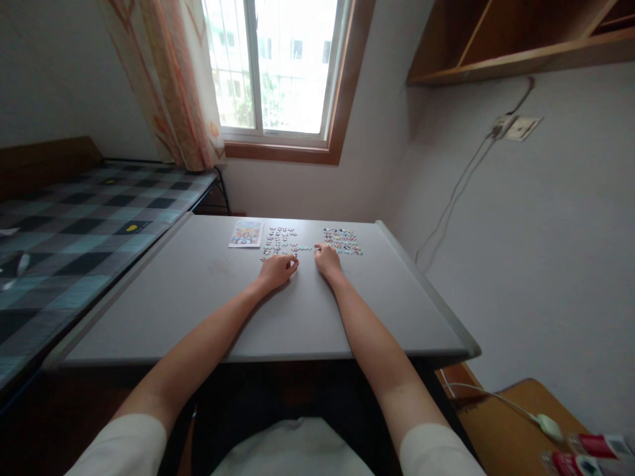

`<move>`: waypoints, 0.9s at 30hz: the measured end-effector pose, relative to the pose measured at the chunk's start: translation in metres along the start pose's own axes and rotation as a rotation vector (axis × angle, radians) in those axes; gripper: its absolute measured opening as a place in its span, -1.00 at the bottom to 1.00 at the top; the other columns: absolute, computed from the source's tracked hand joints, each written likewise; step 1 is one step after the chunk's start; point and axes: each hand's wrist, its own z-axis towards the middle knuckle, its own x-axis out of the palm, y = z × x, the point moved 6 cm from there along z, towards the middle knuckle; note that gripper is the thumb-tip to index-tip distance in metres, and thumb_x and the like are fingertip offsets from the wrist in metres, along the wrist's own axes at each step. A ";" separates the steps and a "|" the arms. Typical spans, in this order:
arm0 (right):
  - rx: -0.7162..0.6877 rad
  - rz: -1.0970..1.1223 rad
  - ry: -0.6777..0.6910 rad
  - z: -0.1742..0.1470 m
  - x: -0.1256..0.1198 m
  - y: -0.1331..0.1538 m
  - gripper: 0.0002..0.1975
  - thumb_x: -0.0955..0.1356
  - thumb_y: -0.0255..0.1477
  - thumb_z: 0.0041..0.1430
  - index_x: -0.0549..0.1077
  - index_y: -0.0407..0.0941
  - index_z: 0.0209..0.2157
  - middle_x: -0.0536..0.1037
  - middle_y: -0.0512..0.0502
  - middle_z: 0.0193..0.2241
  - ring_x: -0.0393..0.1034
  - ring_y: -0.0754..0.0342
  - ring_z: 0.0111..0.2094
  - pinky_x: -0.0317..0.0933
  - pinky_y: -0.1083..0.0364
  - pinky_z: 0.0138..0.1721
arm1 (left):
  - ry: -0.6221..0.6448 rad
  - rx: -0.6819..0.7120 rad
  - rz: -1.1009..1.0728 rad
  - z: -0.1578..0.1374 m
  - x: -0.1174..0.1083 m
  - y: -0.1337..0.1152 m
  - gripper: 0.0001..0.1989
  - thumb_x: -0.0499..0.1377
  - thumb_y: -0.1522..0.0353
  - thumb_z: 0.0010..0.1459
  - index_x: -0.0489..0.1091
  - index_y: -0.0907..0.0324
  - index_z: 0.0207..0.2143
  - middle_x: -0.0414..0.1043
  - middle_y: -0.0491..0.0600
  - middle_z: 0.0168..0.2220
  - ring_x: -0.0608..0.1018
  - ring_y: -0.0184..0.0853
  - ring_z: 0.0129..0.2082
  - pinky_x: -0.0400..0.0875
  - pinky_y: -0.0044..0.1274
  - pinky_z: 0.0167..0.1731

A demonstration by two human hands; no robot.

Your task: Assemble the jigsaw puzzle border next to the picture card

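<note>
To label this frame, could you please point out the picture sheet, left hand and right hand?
Picture sheet (246, 234), head view: printed middle.
Left hand (276, 267), head view: its back.
Right hand (327, 260), head view: its back.

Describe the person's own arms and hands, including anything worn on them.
The left hand and right hand are bare, without gloves. Short, plain off-white sleeves cover the upper arms; below them the forearms are uncovered, with no watch or bracelet visible. Rings would be too small to tell.
</note>
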 end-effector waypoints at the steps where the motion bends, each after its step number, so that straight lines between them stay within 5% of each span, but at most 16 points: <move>1: 0.003 0.000 0.009 0.000 0.000 0.001 -0.61 0.18 -0.55 0.13 0.49 -0.13 -0.07 0.54 -0.19 -0.11 0.41 0.00 -0.06 0.19 0.09 -0.02 | 0.004 -0.004 0.000 0.000 0.000 0.000 -0.73 0.05 0.22 0.17 0.52 0.04 -0.23 0.52 -0.10 -0.45 0.49 -0.37 -0.45 0.25 -0.58 -0.42; 27: 0.002 -0.004 0.034 -0.002 -0.002 0.004 -0.65 0.18 -0.51 0.15 0.53 -0.07 -0.16 0.57 -0.13 -0.18 0.43 0.01 -0.10 0.16 0.07 -0.01 | -0.002 0.005 0.012 0.000 0.000 0.001 -0.73 0.05 0.22 0.16 0.52 0.04 -0.24 0.52 -0.10 -0.45 0.48 -0.37 -0.46 0.23 -0.58 -0.43</move>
